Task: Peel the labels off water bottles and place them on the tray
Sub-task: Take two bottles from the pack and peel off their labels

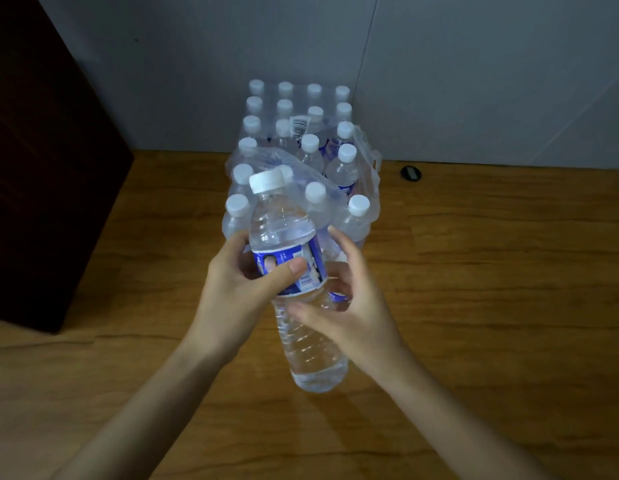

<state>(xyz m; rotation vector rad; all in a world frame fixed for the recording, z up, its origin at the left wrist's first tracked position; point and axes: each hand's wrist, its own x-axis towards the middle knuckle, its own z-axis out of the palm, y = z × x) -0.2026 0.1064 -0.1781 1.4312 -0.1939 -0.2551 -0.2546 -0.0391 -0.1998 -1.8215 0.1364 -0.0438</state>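
One water bottle (301, 296) is gripped mid-frame around its blue label (294, 265) by the left hand (238, 289); the right hand (349, 306), fingers loosely spread, touches it.

Surface: wooden table (491, 306).
Back centre: shrink-wrapped pack of bottles (301, 161), wrap torn open.
Right of pack: small dark round object (410, 173).

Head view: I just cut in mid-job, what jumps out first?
A clear water bottle with a white cap and blue label is held centre frame, the left hand gripping it at the label and the right hand at its right side. Behind it, on the wooden table, stands a torn-open shrink-wrapped pack of bottles.
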